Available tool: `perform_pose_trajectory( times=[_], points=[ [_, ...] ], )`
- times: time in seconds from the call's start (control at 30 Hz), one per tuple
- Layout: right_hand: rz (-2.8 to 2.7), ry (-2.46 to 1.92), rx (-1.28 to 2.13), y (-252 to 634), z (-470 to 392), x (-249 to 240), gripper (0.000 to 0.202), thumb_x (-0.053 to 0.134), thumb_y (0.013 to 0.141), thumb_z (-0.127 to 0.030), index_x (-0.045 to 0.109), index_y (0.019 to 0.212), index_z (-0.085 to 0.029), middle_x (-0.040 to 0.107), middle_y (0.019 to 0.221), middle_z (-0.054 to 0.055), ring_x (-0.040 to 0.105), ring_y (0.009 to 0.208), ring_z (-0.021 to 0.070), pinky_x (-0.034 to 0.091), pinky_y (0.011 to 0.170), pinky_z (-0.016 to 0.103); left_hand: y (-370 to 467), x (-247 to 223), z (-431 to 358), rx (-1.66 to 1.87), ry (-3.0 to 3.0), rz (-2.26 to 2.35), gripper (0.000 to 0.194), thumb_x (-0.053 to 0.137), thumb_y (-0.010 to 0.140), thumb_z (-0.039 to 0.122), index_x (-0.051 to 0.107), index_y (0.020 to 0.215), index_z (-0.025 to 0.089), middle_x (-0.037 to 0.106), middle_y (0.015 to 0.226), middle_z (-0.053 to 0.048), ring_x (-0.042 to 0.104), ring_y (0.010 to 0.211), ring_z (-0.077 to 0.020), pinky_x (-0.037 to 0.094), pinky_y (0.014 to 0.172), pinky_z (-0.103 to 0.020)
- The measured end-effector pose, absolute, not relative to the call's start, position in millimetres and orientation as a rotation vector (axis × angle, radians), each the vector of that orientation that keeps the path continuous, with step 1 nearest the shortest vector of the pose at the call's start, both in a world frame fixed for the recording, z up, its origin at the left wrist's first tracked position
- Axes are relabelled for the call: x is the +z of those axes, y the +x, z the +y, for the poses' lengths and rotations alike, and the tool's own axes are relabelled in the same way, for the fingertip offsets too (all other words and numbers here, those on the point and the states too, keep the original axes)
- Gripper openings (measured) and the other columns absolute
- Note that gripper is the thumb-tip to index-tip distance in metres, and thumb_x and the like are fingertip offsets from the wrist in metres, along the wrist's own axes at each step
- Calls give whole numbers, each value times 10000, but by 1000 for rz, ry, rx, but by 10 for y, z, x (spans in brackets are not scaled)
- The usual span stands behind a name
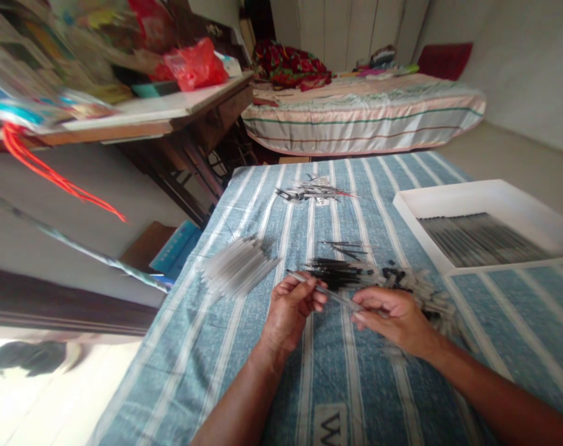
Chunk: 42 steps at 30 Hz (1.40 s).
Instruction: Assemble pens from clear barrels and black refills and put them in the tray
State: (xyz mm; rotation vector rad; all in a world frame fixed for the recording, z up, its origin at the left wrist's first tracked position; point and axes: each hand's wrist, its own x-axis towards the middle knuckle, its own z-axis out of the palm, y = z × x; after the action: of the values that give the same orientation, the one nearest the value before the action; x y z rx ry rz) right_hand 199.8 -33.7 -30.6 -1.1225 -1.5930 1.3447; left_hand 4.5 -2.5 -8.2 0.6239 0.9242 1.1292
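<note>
Grey rod [336, 298], pinched btwn fingertips of L hand [288, 310] & R hand [397, 317], needed light, even pressure w/ both grips aligned.

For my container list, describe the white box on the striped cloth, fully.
The white box is shallow, open-topped, four-sided and smooth, perhaps plastic or card. It lies flat on the striped cloth, right of and beyond the right hand. Slim grey rods lie side by side inside. Neither hand touches it.

Home bedroom, bed [365, 118] with striped sheet, cluttered desk [155, 108], pale wardrobe doors [346, 31]
</note>
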Motion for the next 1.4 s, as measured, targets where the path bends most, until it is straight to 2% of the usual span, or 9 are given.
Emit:
perform_pose_trajectory(
  times=[0.3,0.67,0.83,1.07,1.23,1.4],
  points=[
    [-1494,-1154,1367,1957,-352,-387,227,609,798,-415,581,825,-192,659,619,-5,620,522,127,501,507,225,51,-118,-42,1100,649,949,191,747,670,227,604,734,118,740,730,-84,659,525,-138,501,475,-210],
    [-1496,-1164,1302,1920,-355,-382,164,579,807,-344,573,755,-189,635,590,-7,589,500,114,478,492,212,101,-182,-66,1117,668,977,216,744,689,235,568,751,125,740,708,-82,675,523,-160,545,504,-247],
    [-1542,-1139,1319,1921,-330,-383,137,564,810,-315,557,777,-182,607,584,-21,553,476,97,439,467,192,99,-158,-61,1113,681,976,211,754,678,228,581,738,123,740,715,-67,661,508,-138,538,494,-231],
    [-1854,-1105,848,1915,-182,-269,167,562,794,-217,553,633,-175,493,524,-47,445,489,77,339,484,187,91,-100,-37,1081,743,1004,195,755,685,235,609,746,121,737,732,-63,651,523,-135,537,527,-243],
    [-1942,-1053,650,1887,-150,-247,189,545,755,-136,530,572,-180,528,558,-28,497,539,94,360,533,201,132,-131,-58,1035,750,1028,240,787,640,249,625,772,132,734,745,-57,649,529,-153,537,532,-271],
    [-2040,-1066,393,2010,-67,-226,222,524,810,-159,582,597,-185,560,576,-5,518,561,113,376,552,215,208,-117,-102,1041,840,1101,264,768,635,286,661,819,132,728,729,-64,652,556,-166,531,548,-269]
  ],
)
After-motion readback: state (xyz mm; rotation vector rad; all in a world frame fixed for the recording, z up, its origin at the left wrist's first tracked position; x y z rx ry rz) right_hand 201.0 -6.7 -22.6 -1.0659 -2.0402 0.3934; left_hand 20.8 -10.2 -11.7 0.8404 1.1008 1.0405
